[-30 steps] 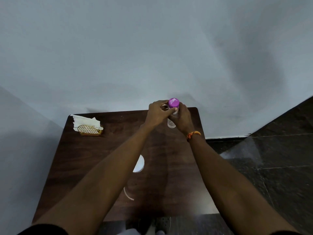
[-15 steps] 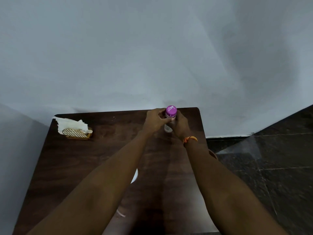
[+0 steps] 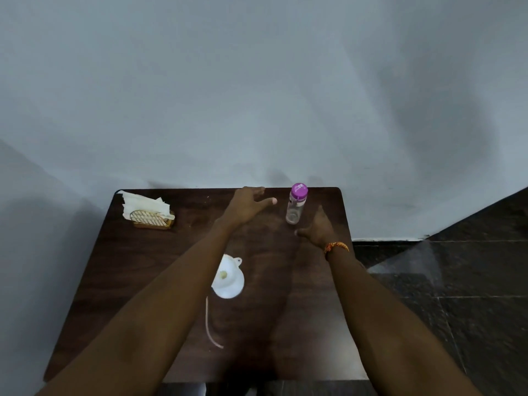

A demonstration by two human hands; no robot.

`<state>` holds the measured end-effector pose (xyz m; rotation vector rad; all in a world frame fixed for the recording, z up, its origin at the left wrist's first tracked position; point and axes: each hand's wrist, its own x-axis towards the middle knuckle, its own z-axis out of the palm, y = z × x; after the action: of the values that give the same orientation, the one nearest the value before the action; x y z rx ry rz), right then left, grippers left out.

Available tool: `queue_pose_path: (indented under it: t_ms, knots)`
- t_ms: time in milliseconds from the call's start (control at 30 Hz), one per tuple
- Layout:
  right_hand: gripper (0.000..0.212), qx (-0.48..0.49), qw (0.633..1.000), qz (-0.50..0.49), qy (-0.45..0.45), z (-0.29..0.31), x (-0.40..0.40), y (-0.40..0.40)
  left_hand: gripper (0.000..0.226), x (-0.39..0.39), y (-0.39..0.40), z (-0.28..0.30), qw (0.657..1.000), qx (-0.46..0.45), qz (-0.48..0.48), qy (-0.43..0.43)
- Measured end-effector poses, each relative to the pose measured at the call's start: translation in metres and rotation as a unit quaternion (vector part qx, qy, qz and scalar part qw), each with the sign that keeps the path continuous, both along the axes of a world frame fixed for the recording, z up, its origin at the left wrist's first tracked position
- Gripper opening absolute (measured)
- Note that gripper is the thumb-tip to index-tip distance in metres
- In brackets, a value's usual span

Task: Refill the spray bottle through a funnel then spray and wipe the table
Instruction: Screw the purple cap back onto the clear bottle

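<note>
A small clear bottle (image 3: 295, 208) with a purple cap stands upright near the far right corner of the dark wooden table (image 3: 137, 275). My left hand (image 3: 248, 205) hovers just left of it, fingers spread and empty. My right hand (image 3: 318, 230) is just right of and nearer than the bottle, fingers apart, not touching it; an orange band circles that wrist. A white funnel (image 3: 228, 277) lies on the table's middle, partly behind my left forearm. A thin pale tube (image 3: 210, 324) curves on the wood nearer to me.
A golden wire holder with white paper napkins (image 3: 148, 214) sits at the far left corner. A pale wall rises directly behind the table. Dark tiled floor (image 3: 457, 295) lies to the right.
Both hands have let go of the purple-capped bottle and drawn apart; it now stands alone. The camera has tilted so more of the table and the funnel show.
</note>
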<state>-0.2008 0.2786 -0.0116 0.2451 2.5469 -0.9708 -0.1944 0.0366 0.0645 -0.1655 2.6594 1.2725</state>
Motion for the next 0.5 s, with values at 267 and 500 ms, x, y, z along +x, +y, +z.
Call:
queue_pose_path:
  t_ms: [267, 500]
  knots:
    - [0.034, 0.095, 0.988, 0.122, -0.027, 0.031, 0.116, -0.043, 0.035, 0.091, -0.101, 0.006, 0.998, 0.001, 0.057, 0.01]
    - [0.017, -0.117, 0.991, 0.004, 0.066, 0.01, 0.175, -0.096, 0.034, 0.181, -0.145, -0.022, 0.988, 0.071, 0.133, -0.015]
